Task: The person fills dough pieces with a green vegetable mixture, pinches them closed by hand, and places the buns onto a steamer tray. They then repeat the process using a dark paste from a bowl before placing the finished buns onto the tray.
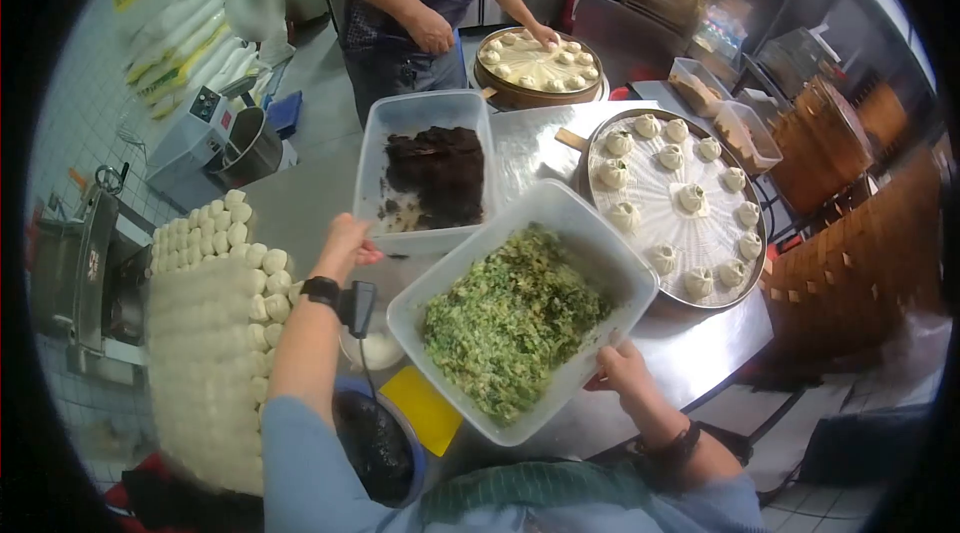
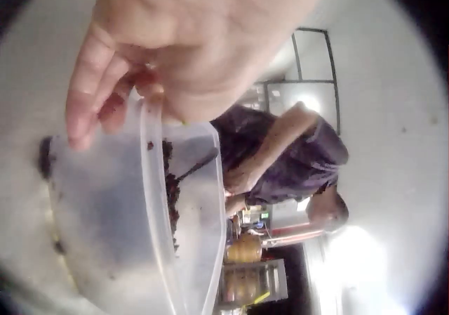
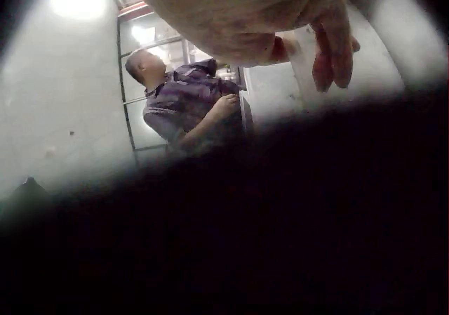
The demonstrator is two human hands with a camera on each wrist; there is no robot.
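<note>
My left hand (image 1: 345, 245) grips the near left corner of a clear plastic tub (image 1: 425, 242) with dark brown filling (image 1: 440, 173) in it. In the left wrist view, the thumb and fingers (image 2: 82, 101) pinch over that tub's rim. A second tub (image 1: 610, 233), holding chopped green filling (image 1: 510, 323), is tilted in front of me. Its near right edge is held by my right hand (image 1: 625, 373). Fingers (image 3: 340, 51) hook over the tub wall in the right wrist view, whose lower part is black. The tubs overlap in the head view.
A round steamer (image 1: 765, 243) of pleated buns stands at the right. Dough pieces (image 1: 225, 223) lie in rows at left, partly under a pale cover (image 1: 200, 363). Across the metal table (image 1: 525, 148), another person (image 1: 415, 8) reaches into a second steamer (image 1: 600, 83). A yellow sheet (image 1: 420, 409) lies near me.
</note>
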